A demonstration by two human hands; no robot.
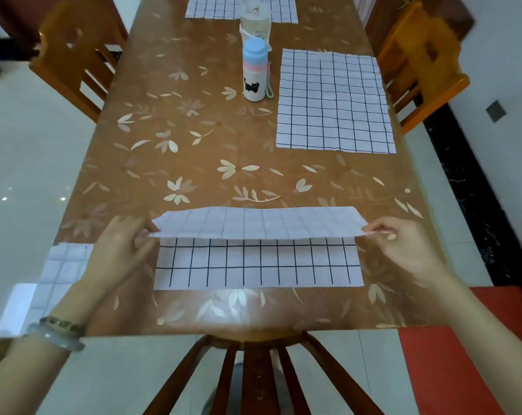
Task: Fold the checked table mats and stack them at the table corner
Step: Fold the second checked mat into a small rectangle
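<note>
Left hand (120,247) and right hand (400,244) each pinch a corner of the near checked mat (256,265), its flap lifted halfway over; a folded mat (65,265) lies at the table (194,130) corner, left; a cat-print bottle (255,70) stands just beside a flat mat (334,103), well apart.

Our one head-worn wide-angle view, looking forward and down along the long brown leaf-patterned worktop (194,130), near edge close below us
</note>
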